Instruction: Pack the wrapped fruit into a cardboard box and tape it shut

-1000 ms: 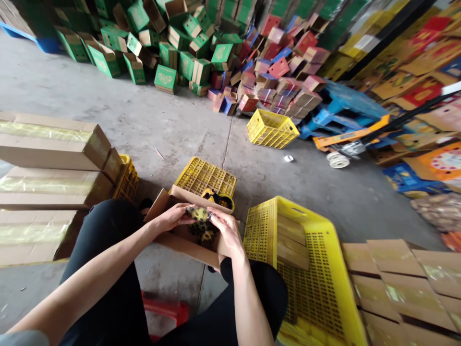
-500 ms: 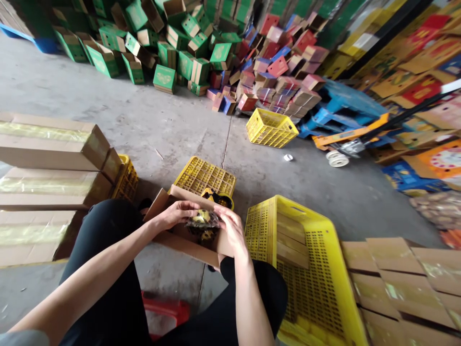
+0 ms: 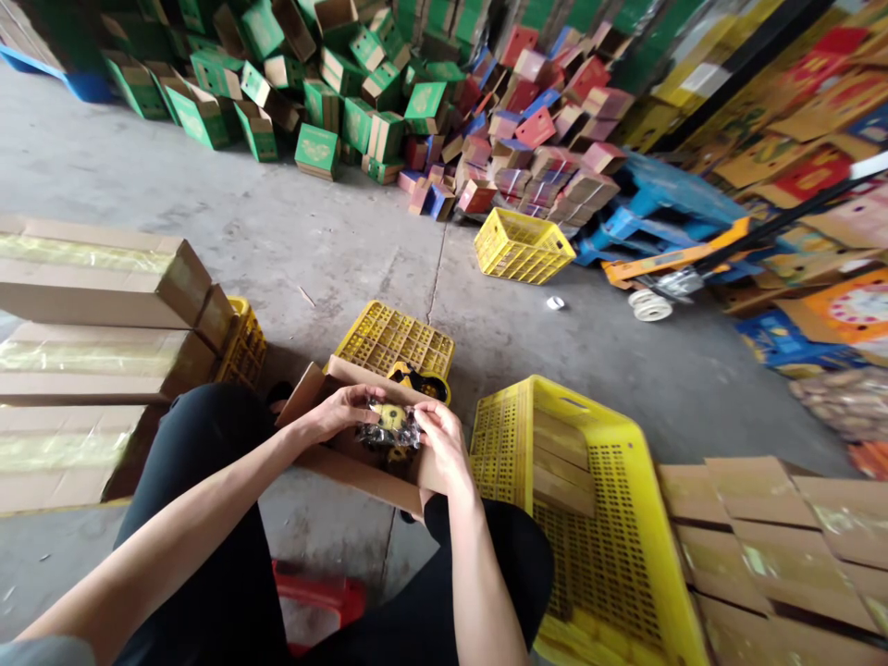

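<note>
Between my two hands is a clear plastic packet [image 3: 389, 424] with a yellow and black item inside; its exact kind is too small to tell. My left hand [image 3: 345, 412] pinches the packet's left end, fingers closed. On the right end, my right hand [image 3: 441, 433] grips the plastic between thumb and fingers. Beneath them an open cardboard box [image 3: 361, 476] sits between my knees, its flaps up, with more yellow and black pieces partly hidden inside. A yellow and black tape dispenser-like object [image 3: 420, 381] lies just beyond the box.
An upturned yellow crate [image 3: 395, 338] stands past the box. To my right is a large yellow crate [image 3: 597, 518] holding flat cardboard, beside stacked cartons [image 3: 770, 536]. Taped cartons [image 3: 90, 361] are piled left. Farther off are a yellow basket [image 3: 524, 248] and a pallet jack [image 3: 680, 268].
The packet has turned so that its yellow face shows more fully toward me. My right hand has shifted slightly and its fingers have closed more on the plastic.
</note>
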`<state>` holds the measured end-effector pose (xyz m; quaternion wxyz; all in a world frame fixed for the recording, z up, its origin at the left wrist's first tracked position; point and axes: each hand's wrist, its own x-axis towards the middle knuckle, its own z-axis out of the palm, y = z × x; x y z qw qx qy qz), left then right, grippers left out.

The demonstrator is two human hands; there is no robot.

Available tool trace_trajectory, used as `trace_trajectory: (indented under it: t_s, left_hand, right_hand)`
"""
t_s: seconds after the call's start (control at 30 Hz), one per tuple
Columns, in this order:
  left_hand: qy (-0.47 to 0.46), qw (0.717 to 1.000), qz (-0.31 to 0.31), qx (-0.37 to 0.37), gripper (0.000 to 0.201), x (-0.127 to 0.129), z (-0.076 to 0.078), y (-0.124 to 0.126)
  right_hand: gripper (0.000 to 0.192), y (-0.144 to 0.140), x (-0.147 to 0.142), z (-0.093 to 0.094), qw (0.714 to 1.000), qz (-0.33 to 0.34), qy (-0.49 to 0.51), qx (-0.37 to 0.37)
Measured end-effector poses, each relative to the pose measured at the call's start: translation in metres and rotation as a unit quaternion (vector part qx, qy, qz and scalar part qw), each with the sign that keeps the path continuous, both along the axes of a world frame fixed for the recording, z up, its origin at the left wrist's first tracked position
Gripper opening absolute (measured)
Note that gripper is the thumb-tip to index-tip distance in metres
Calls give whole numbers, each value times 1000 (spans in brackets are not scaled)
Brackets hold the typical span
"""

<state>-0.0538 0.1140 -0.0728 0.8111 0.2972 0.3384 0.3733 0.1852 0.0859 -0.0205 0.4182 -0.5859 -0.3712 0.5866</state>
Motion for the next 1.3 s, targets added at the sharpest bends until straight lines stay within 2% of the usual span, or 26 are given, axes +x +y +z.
trace_trajectory:
  t_s: [0.3, 0.5, 0.7, 0.9, 1.07, 1.3]
  left_hand:
    - [26, 999, 12, -44, 66, -2, -5, 1]
    - [22, 999, 14, -29, 64, -2, -5, 0]
    - [11, 1000, 25, 3, 59, 0, -6, 1]
    - [20, 999, 28, -1, 58, 0, -5, 0]
    - [44, 998, 32, -12, 52, -1, -3, 0]
    - [56, 998, 40, -2, 38, 1, 4, -3]
  right_hand:
    - [44, 1, -2, -2, 1000, -20, 6, 10]
    - [52, 2, 0, -7, 1000, -1, 2, 13]
    - [49, 1, 1, -12, 1000, 7, -18, 21]
    - [47, 1, 0, -11, 999, 19, -21, 21]
    - [47, 2, 0, -11, 999, 31, -5, 26]
    - [43, -1, 0, -11, 1000, 4, -15, -3]
